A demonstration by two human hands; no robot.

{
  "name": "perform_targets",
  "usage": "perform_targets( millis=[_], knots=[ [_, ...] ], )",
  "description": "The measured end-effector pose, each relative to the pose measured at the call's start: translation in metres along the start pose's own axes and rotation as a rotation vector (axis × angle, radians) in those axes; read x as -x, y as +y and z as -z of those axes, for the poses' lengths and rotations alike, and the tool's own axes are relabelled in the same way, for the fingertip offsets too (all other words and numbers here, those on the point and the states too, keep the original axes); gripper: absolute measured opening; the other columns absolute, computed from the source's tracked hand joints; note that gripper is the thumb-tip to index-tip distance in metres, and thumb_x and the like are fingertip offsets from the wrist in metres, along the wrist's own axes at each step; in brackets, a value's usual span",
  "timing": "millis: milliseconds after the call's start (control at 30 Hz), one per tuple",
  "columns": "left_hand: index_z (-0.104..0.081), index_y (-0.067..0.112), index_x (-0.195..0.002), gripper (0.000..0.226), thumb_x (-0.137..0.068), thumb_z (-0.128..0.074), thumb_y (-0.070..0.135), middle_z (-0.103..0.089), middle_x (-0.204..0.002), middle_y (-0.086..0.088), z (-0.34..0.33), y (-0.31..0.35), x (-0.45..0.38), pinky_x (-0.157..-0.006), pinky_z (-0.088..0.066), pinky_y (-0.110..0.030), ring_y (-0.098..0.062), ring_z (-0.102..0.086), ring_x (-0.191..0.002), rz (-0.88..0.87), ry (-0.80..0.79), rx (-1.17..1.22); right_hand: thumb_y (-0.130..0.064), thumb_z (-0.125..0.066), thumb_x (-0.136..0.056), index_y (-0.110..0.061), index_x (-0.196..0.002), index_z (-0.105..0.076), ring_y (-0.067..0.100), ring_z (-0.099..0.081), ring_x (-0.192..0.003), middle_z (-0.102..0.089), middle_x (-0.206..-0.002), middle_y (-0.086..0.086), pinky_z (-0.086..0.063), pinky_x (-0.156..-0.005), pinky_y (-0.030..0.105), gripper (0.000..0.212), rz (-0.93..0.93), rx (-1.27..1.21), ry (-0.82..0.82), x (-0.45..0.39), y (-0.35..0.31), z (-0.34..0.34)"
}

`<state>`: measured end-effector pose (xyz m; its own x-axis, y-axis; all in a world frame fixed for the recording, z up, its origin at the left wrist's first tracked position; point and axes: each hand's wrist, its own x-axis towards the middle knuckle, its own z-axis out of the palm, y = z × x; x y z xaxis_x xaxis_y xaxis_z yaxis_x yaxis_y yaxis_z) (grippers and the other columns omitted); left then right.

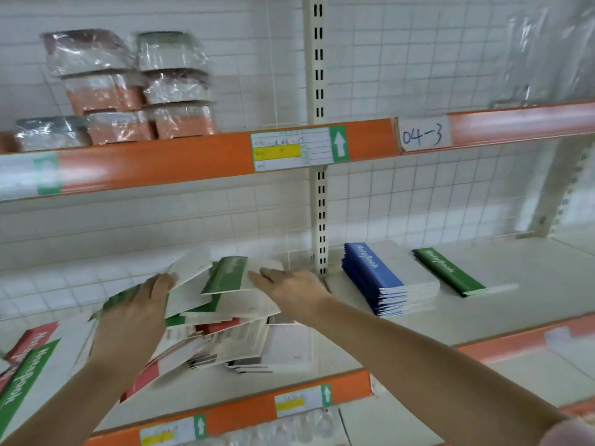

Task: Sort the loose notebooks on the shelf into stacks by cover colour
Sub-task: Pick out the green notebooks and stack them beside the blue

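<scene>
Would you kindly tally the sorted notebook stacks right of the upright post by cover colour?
Blue stack: 1
Green stack: 1
Red stack: 0
Total: 2 sorted stacks; the mixed pile under both hands is not yet sorted.

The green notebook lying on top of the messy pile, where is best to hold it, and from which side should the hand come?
Probably its near right corner. The green notebook lies tilted on the loose pile, and that edge overhangs beside the right hand. Come from the right, thumb above, fingers beneath. The left hand rests on the pile's left side.
</scene>
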<state>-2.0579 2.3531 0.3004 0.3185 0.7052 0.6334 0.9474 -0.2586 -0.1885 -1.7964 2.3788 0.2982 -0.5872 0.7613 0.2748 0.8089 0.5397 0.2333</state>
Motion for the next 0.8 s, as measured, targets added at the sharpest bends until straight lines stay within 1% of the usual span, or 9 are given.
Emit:
perform_targets(
  millis=[67,133,200,267,367,467,667,733,800],
  knots=[
    [-0.058,-0.006,-0.102,0.058,-0.052,-0.056,-0.036,-0.059,-0.06,-0.018,0.003,0.02,-0.008,-0.043,-0.03,-0.02,-0.02,-0.046,-0.037,-0.025,0.043,0.001,0.007,-0.046,-0.088,-0.012,-0.151,-0.015,0.029,-0.054,-0.113,-0.036,-0.145,0.011,-0.05,-0.066,0.038,0.073,0.0,0.0,0.033,0.025,0.021,0.006],
    [-0.06,-0.008,-0.098,0.057,-0.05,-0.057,-0.037,-0.057,-0.055,-0.016,0.004,0.041,-0.015,-0.046,-0.024,-0.016,-0.016,-0.04,-0.036,-0.061,0.091,-0.021,0.012,-0.048,-0.085,-0.009,-0.15,-0.019,0.031,-0.05,-0.122,-0.035,-0.148,0.015,-0.052,-0.078,0.042,0.075,0.008,0.02,0.082,0.049,0.046,0.004],
    [-0.061,-0.008,-0.097,0.058,-0.047,-0.061,-0.037,-0.058,-0.057,-0.018,0.0,0.06,-0.022,-0.042,-0.027,-0.018,-0.022,-0.048,-0.035,-0.078,0.126,-0.042,0.021,-0.063,-0.066,-0.002,-0.141,-0.041,0.036,-0.061,-0.109,-0.052,-0.134,0.022,-0.057,-0.068,0.045,0.081,0.047,-0.019,0.19,0.071,0.075,-0.004],
    [-0.058,-0.006,-0.101,0.049,-0.057,-0.055,-0.027,-0.061,-0.063,-0.021,-0.011,0.078,-0.031,-0.039,-0.039,-0.028,-0.028,-0.056,-0.042,-0.083,0.135,-0.044,0.02,-0.072,-0.053,-0.001,-0.127,-0.057,0.034,-0.068,-0.093,-0.064,-0.117,0.02,-0.058,-0.058,0.042,0.078,0.082,-0.023,0.295,0.092,0.106,-0.015],
    [-0.056,-0.004,-0.106,0.046,-0.061,-0.052,-0.013,-0.063,-0.071,-0.022,-0.027,0.106,-0.043,-0.039,-0.044,-0.034,-0.031,-0.06,-0.048,-0.11,0.186,-0.054,0.009,-0.053,-0.072,-0.004,-0.114,-0.067,0.025,-0.069,-0.086,-0.07,-0.104,0.013,-0.056,-0.052,0.032,0.047,0.153,0.057,0.397,0.122,0.142,-0.013],
    [-0.055,0.0,-0.106,0.042,-0.071,-0.033,-0.011,-0.064,-0.075,-0.021,-0.032,0.143,-0.055,-0.036,-0.042,-0.029,-0.029,-0.061,-0.048,-0.139,0.252,-0.061,0.006,-0.032,-0.075,-0.006,-0.111,-0.07,0.024,-0.07,-0.086,-0.071,-0.103,0.01,-0.056,-0.053,0.031,0.053,0.158,0.093,0.439,0.147,0.18,-0.011],
    [-0.058,-0.001,-0.093,0.031,-0.094,-0.027,-0.003,-0.058,-0.062,-0.015,-0.029,0.219,-0.086,-0.036,-0.035,-0.023,-0.023,-0.056,-0.043,-0.228,0.345,-0.101,0.006,-0.035,-0.079,-0.008,-0.114,-0.07,0.026,-0.07,-0.095,-0.071,-0.108,0.01,-0.058,-0.065,0.031,0.051,0.137,0.129,0.479,0.195,0.249,-0.019],
    [-0.056,0.003,-0.097,0.012,-0.098,-0.043,0.002,-0.063,-0.069,-0.013,-0.039,0.237,-0.092,-0.037,-0.036,-0.023,-0.023,-0.059,-0.046,-0.209,0.315,-0.132,0.005,-0.038,-0.081,-0.008,-0.115,-0.069,0.027,-0.069,-0.096,-0.07,-0.109,0.011,-0.058,-0.069,0.033,0.048,0.133,0.123,0.483,0.21,0.27,-0.022],
    [-0.053,0.005,-0.102,0.022,-0.084,-0.06,-0.005,-0.067,-0.076,-0.013,-0.053,0.255,-0.096,-0.038,-0.04,-0.026,-0.024,-0.062,-0.051,-0.195,0.294,-0.136,0.004,-0.042,-0.08,-0.008,-0.115,-0.069,0.027,-0.069,-0.097,-0.07,-0.11,0.011,-0.058,-0.073,0.033,0.046,0.137,0.132,0.488,0.225,0.292,-0.026]
  ],
)
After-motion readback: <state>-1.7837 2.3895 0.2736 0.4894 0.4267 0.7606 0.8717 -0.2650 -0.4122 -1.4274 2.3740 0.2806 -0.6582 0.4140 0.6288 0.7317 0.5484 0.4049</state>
